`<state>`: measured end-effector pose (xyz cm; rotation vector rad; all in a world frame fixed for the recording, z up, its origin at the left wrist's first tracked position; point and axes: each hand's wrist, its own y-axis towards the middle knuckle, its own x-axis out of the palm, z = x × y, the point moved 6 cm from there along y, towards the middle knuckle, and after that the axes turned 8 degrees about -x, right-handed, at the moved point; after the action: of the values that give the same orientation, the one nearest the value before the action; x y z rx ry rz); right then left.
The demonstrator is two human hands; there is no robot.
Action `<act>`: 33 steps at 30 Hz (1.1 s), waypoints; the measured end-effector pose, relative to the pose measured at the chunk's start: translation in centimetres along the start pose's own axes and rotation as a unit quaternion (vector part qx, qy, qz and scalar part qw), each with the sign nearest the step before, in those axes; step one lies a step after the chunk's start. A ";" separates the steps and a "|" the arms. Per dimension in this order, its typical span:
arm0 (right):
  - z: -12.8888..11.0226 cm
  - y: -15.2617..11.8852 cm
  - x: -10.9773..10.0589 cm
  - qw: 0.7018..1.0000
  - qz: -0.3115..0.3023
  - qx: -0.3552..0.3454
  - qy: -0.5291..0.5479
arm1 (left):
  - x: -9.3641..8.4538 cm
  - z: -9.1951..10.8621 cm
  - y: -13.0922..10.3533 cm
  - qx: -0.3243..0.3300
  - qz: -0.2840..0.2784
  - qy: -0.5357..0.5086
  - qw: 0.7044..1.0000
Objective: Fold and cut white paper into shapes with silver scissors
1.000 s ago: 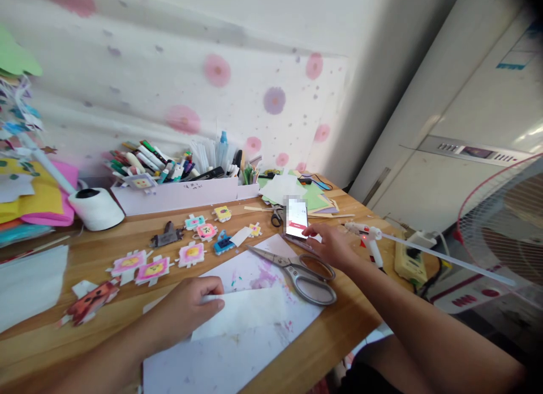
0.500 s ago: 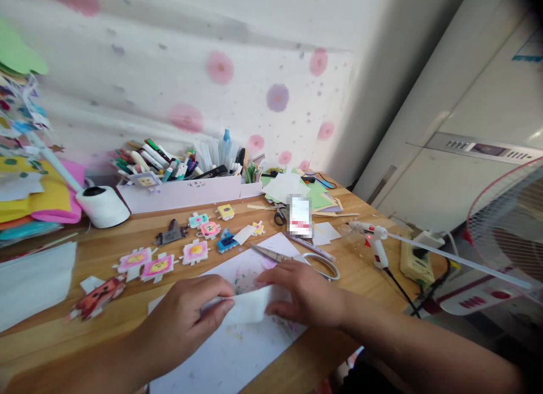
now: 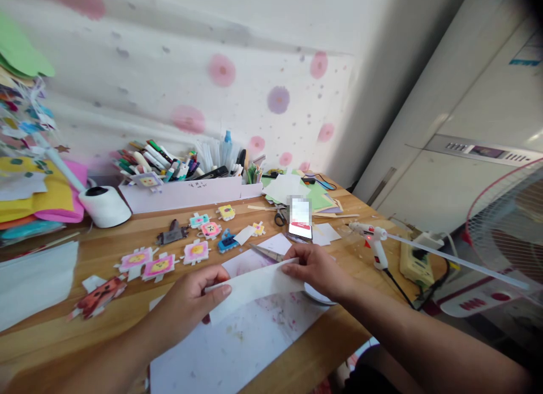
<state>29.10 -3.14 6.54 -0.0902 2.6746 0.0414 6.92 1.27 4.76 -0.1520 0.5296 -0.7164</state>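
Both of my hands hold a small white paper sheet (image 3: 254, 289) lifted slightly above a larger stained white sheet (image 3: 254, 343) on the wooden table (image 3: 127, 320). My left hand (image 3: 193, 301) pinches the paper's left end. My right hand (image 3: 316, 269) grips its right end, covering most of the grey scissors (image 3: 265, 252), whose blades poke out behind the paper. A phone (image 3: 300, 219) lies just beyond my right hand.
Several small colourful paper cutouts (image 3: 169, 258) lie left of centre. A long box of markers (image 3: 182, 190) stands at the back with a white roll (image 3: 105, 206) beside it. A hot glue gun (image 3: 373, 238), a power strip (image 3: 416, 258) and a fan (image 3: 509, 230) are at the right.
My right hand left the phone, came back to the white paper and took its right end. Both hands then raised the paper off the larger sheet.
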 end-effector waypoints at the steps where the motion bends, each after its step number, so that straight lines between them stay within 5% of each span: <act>1: 0.1 0.0 0.0 1.000 0.000 0.003 0.004 | 0.2 -0.1 0.1 -0.009 -0.011 -0.005 1.000; 12: 0.6 0.5 -1.1 0.999 0.023 0.024 0.040 | -0.1 -0.6 0.4 -0.040 0.011 0.038 0.998; 33: 1.4 0.2 -1.8 0.989 0.060 0.017 0.132 | -0.5 -0.7 0.4 -0.038 0.018 -0.168 0.985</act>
<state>31.27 -2.78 6.11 0.0833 2.9405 0.0247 6.50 1.94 4.25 -0.3267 0.2362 -0.6197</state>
